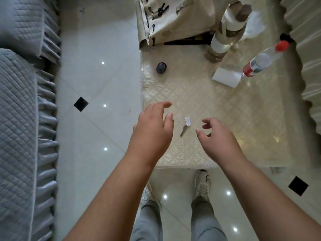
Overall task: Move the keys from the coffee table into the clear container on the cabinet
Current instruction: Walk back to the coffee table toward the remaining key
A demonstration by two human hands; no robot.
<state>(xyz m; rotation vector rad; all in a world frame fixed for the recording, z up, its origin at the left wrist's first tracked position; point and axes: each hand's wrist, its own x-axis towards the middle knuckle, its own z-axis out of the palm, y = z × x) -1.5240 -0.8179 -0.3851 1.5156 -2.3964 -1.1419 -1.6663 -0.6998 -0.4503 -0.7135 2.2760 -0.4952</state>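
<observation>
A small silver key with a white tag lies flat on the cream quilted cover of the coffee table, near its front edge. My left hand hovers just left of the key, fingers apart and empty. My right hand hovers just right of it, fingers loosely curled and spread, holding nothing. The key sits between the two hands, touched by neither. No clear container or cabinet is in view.
On the table stand a dark oval object, a white card, a clear bottle with a red cap, a tall wrapped bottle and a beige bag. A grey quilted sofa lies left across the tiled floor.
</observation>
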